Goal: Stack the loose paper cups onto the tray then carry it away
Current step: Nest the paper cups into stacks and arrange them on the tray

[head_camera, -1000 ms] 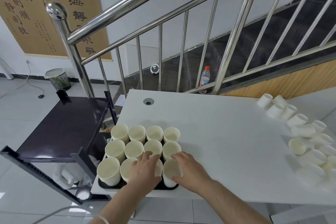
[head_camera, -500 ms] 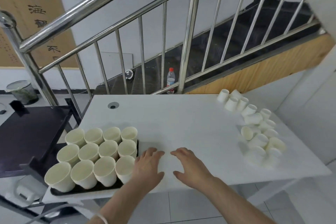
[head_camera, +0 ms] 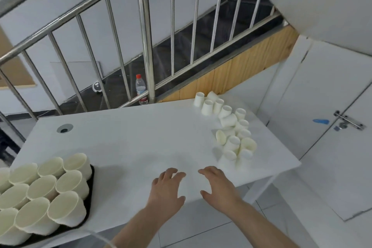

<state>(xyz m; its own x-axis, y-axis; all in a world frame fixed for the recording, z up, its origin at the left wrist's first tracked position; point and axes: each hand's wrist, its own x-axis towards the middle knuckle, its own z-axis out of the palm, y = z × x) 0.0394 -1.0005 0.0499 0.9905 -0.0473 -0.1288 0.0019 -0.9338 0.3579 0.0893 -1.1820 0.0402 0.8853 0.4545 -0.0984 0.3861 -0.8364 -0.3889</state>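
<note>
Tray [head_camera: 91, 179] at table [head_camera: 130, 139] left edge, cups [head_camera: 68, 185] upright, mouths up. Loose cups [head_camera: 231, 127] far right, some tipped sideways. Left hand [head_camera: 167, 189], right hand [head_camera: 219, 187] between, fingers spread, holding nothing. Railing [head_camera: 144, 32] behind.

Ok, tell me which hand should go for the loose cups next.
Probably the right hand: it hovers open nearer the loose cups at the table's right end. The left hand, also open, lies toward the tray side.
</note>
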